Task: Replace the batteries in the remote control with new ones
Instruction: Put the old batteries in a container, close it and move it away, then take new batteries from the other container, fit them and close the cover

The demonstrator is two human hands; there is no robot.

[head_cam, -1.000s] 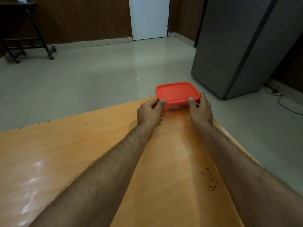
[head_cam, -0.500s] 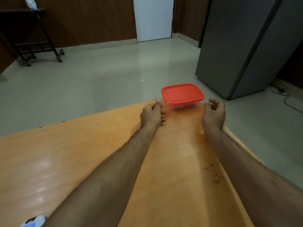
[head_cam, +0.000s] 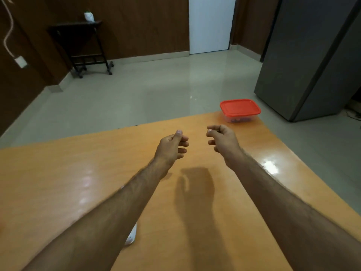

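Head view: left forearm hides most of a white object (head_cam: 131,236), unidentifiable; left hand (head_cam: 171,147) and right hand (head_cam: 221,139) hang loosely curled, holding nothing, above the table (head_cam: 58,173).

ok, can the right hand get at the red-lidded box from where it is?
Probably yes: the right hand hangs empty just short of the box, with bare table between them.

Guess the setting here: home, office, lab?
Probably a home, perhaps a kitchen or dining room: a tall grey fridge stands on a tiled floor, a lidded plastic food container sits at the corner of a glossy wooden table, and the walls are wood-panelled.
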